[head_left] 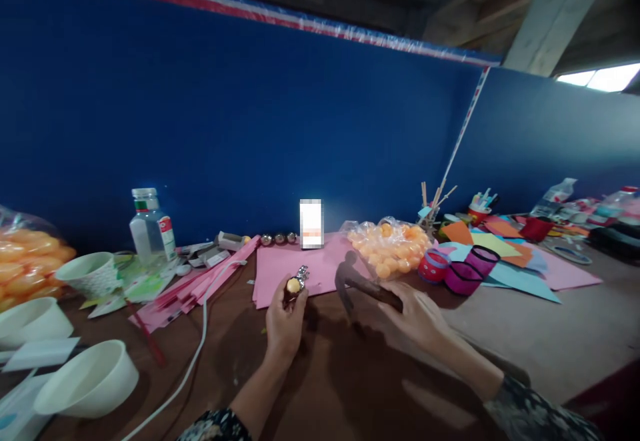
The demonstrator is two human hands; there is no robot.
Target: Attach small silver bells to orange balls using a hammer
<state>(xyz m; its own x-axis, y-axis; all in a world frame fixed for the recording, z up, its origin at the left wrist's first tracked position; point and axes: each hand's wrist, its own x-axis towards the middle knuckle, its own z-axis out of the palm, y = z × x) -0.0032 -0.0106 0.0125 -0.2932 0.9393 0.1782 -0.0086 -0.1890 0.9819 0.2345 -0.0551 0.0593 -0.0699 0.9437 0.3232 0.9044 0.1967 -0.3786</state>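
The left hand (286, 326) holds a small round-topped piece (293, 286), its yellowish face turned up; the piece lies at the fingertip end of the grip, between thumb and fingers, which pinch it; a shiny silver part (303, 273) projects just beyond the fingertips, and whether it is joined to the piece cannot be told; the right hand (417, 313) has its grip closed around the handle of a hammer (377, 289), the dark head pointing toward the left hand and well apart from the piece; both hands are above the brown tabletop (320, 394), near the close edge of the pink sheets (280, 264); three silver balls (279, 238) stand in a row at the back of those sheets; containers are noted as follows: a clear bag (387, 223) at right holds orange balls (387, 268); a second bag (17, 218) at far left holds similar balls; a red cup (479, 217) holds pens (483, 200); two white bowls (114, 382) sit upright at lower left, near a patterned cup (107, 278); a transparent bottle (143, 234) stands upright behind that cup; three dark-rimmed cylinders (464, 280), one red and two purple, lie beside the right-hand bag, their contents not discernible.
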